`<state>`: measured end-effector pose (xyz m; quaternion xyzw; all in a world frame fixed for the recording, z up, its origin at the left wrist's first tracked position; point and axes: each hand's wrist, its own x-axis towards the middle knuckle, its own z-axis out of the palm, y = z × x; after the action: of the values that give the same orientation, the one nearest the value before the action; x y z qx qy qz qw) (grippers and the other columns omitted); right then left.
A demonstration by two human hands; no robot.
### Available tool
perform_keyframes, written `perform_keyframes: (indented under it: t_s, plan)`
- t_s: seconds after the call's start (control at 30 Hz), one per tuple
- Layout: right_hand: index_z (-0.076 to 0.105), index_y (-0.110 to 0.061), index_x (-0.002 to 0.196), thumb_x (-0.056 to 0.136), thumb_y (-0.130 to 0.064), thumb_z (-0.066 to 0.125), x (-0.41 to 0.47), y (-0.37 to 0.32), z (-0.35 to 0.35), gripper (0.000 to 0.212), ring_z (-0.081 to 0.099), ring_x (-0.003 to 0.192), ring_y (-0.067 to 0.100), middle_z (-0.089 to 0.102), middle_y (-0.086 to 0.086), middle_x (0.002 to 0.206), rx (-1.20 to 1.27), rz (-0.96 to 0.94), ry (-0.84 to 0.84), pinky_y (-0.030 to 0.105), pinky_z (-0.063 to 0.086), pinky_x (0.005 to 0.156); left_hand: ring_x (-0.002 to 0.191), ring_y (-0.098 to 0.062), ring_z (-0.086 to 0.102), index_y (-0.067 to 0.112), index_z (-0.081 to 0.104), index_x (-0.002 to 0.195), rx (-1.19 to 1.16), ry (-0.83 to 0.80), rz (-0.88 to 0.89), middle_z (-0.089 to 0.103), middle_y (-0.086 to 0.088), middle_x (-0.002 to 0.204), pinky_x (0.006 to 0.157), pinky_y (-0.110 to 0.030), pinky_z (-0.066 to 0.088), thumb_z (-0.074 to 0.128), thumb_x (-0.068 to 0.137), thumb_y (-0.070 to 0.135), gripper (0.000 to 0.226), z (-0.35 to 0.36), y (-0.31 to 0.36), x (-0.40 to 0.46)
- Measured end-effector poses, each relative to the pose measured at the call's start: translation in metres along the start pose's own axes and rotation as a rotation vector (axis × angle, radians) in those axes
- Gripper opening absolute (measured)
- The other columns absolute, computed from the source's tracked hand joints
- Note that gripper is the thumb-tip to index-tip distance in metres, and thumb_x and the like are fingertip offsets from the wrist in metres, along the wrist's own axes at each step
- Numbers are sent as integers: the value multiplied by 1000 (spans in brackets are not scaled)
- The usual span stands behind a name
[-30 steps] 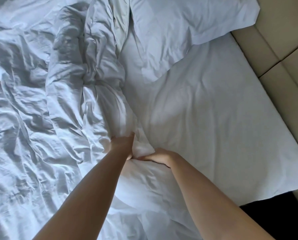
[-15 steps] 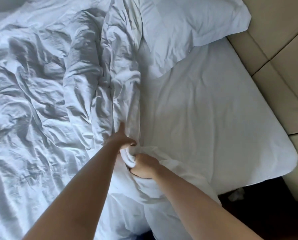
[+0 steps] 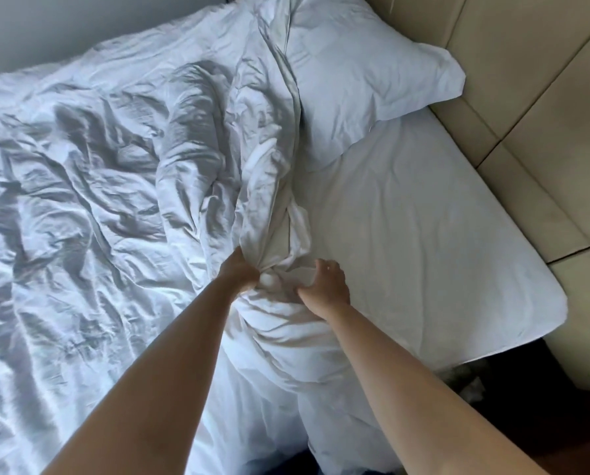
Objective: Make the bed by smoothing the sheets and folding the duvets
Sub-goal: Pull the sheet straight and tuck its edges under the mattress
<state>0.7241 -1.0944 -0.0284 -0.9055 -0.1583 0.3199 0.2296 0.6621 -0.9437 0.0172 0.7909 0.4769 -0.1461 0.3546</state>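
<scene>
1. Both hands sit higher up the bed than half a second ago, and the right hand (image 3: 326,286) has shifted out to the right of the left hand (image 3: 240,272), with more pillow and headboard now in view.
2. Biggest thing out there: the white duvet (image 3: 91,200), crumpled across the whole left side of the bed, its bunched edge running down the middle to the hands.
3. Right of that ridge, the fitted sheet (image 3: 406,234) lies fairly smooth, bare all the way to the mattress's rounded corner at the lower right — plenty of open room there.
4. Beige padded headboard (image 3: 533,114) runs along the right edge, touching the mattress side.
5. One white pillow (image 3: 355,70) lies at the top, its lower corner over the sheet, just beside the duvet's edge.
6. Left hand's fingers are curled tight round the gathered duvet fabric.
7. Right hand pinches a fold of the same bunch, thumb up.
8. No writing or labels readable anywhere.
</scene>
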Motion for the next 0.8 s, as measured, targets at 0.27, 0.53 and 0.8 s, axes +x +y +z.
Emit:
perform_keyframes:
  t_s: [0.27, 0.53, 0.8]
  plan:
    - [53, -3, 128, 86, -32, 60, 9, -14, 19, 52, 59, 106, 27, 62, 15, 120, 311, 276, -364, 30, 46, 81, 117, -33, 52, 5, 48, 133, -40, 6, 13, 57, -18, 124, 87, -28, 43, 53, 77, -8, 57, -13, -9, -10]
    - [62, -3, 112, 84, -26, 60, -16, -20, -15, 36, 61, 94, 30, 61, 16, 105, 695, 475, -435, 35, 47, 82, 118, -33, 51, 9, 43, 136, -127, -90, 51, 55, -16, 127, 98, -37, 45, 48, 78, -6, 61, -25, -5, -18]
    - [60, -8, 100, 93, -51, 50, -42, -17, -57, 44, 48, 66, 13, 54, 5, 80, 870, 393, -611, 23, 39, 57, 115, -33, 53, 5, 49, 132, -79, -80, 104, 57, -16, 124, 90, -32, 45, 52, 79, -4, 53, -31, 5, -27]
